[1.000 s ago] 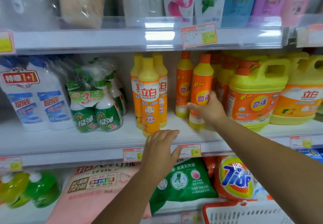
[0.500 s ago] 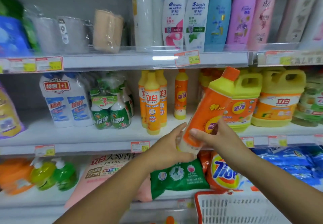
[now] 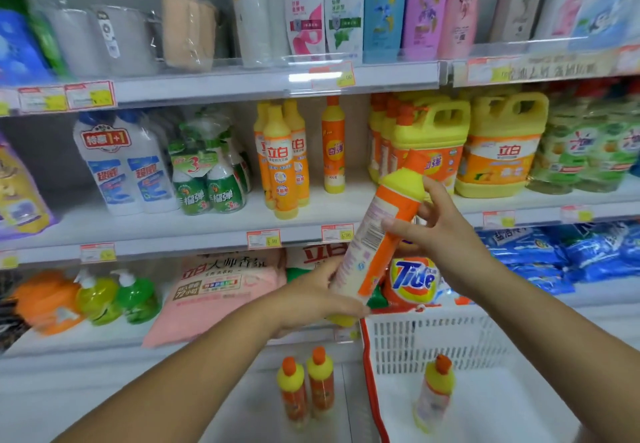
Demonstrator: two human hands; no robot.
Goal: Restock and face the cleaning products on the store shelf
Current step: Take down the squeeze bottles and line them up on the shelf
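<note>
My left hand (image 3: pixel 311 299) grips the base of the orange dish-soap bottle (image 3: pixel 372 248), and my right hand (image 3: pixel 446 235) pinches it below the yellow shoulder. It tilts, back label toward me, in front of the middle shelf (image 3: pixel 173 235).

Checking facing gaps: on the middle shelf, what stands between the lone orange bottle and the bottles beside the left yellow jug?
Nothing; the head view shows bare shelf between the lone orange bottle and the bottles beside the left yellow jug.
</note>
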